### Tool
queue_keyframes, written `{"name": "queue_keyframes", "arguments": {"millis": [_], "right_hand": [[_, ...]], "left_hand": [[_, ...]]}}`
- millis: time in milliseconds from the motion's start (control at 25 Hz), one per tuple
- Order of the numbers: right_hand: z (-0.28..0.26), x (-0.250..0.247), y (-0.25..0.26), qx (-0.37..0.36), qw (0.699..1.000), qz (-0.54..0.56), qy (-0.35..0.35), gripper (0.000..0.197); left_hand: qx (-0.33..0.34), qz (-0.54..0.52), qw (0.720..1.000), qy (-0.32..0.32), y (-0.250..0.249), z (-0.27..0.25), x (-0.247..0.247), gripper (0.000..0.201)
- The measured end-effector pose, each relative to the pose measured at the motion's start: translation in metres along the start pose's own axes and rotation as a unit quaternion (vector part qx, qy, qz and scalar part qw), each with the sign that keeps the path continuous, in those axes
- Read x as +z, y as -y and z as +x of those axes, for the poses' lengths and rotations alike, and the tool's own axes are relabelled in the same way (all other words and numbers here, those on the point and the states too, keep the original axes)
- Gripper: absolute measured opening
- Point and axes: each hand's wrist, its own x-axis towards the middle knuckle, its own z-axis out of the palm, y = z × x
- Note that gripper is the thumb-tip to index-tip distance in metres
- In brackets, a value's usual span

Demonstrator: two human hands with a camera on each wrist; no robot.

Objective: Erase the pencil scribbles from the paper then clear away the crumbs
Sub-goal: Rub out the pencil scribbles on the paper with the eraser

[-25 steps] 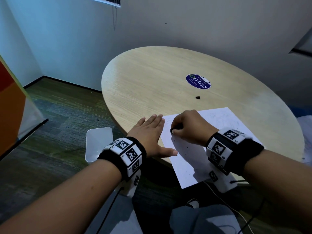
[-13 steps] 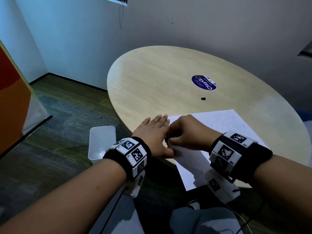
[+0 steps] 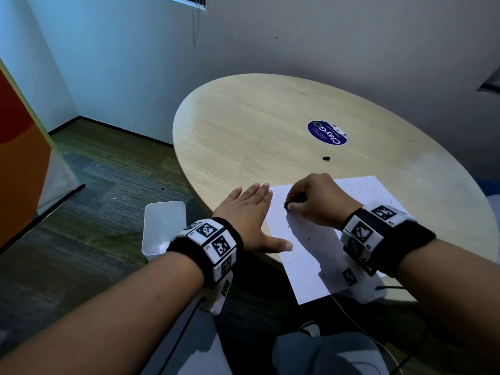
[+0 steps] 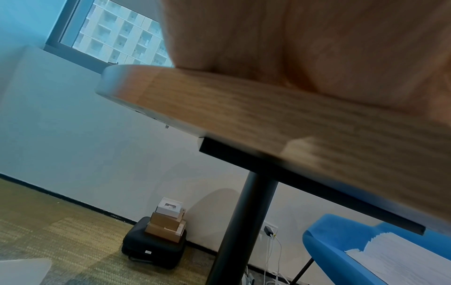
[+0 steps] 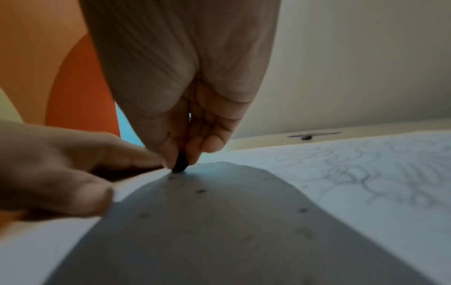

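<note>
I press my flat left hand (image 3: pixel 247 212) on the paper (image 3: pixel 311 255) at the tabletop's (image 3: pixel 257 125) near edge while my right hand (image 3: pixel 315 201) pinches a dark eraser (image 5: pixel 180 164), mid-erasing; fainter scribbles (image 5: pixel 366 173) come next, I judge.

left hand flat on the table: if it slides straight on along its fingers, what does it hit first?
Probably nothing. The left hand lies flat with fingers pointing up-table, just left of the paper edge. Ahead is bare table to the far rim. The black bit and round sticker sit well to the right, though depth is uncertain.
</note>
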Motion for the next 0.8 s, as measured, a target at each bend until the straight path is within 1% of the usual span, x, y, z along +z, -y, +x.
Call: {"name": "queue_keyframes", "arguments": {"millis": [40, 160, 200, 320, 360, 400, 520, 560, 680, 720, 800], "right_hand": [[-0.002, 0.001, 0.001, -0.005, 1.000, 0.003, 0.008, 0.014], [-0.016, 0.004, 0.011, -0.037, 0.995, 0.029, 0.087, 0.013], [-0.016, 0.004, 0.010, -0.034, 0.995, 0.031, 0.083, 0.013], [-0.008, 0.000, -0.003, 0.000, 1.000, 0.011, 0.005, 0.015], [-0.008, 0.000, -0.003, 0.004, 1.000, 0.009, -0.001, 0.015], [-0.010, 0.001, -0.003, -0.002, 1.000, 0.014, 0.010, 0.015], [-0.020, 0.002, 0.007, -0.029, 0.995, 0.037, 0.086, 0.013], [-0.019, 0.002, 0.005, -0.024, 0.996, 0.033, 0.081, 0.013], [-0.013, -0.002, -0.005, 0.008, 1.000, 0.000, 0.008, 0.015], [-0.013, -0.002, -0.005, 0.010, 1.000, 0.002, 0.006, 0.015], [-0.021, 0.000, 0.001, -0.013, 0.999, 0.022, 0.048, 0.013]], "left_hand": [[0.000, 0.000, 1.000, 0.000, 0.000, 0.000, 0.000, 0.122], [0.004, -0.003, 1.000, -0.005, 0.001, 0.000, 0.000, 0.120], [0.004, -0.004, 1.000, -0.005, 0.001, 0.001, 0.000, 0.120], [-0.002, -0.003, 1.000, -0.001, 0.000, 0.000, 0.000, 0.122], [-0.003, -0.003, 1.000, 0.001, 0.000, 0.000, 0.000, 0.123], [-0.002, -0.003, 1.000, 0.001, -0.001, 0.000, 0.000, 0.123], [-0.001, -0.003, 1.000, -0.002, 0.000, 0.000, 0.000, 0.122], [0.000, -0.003, 1.000, -0.001, 0.001, 0.000, 0.000, 0.122], [-0.004, 0.001, 1.000, 0.005, 0.000, 0.000, 0.000, 0.123], [-0.005, 0.001, 1.000, 0.005, -0.001, 0.000, -0.001, 0.123], [-0.004, 0.000, 1.000, 0.003, -0.001, 0.000, -0.001, 0.123]]}}
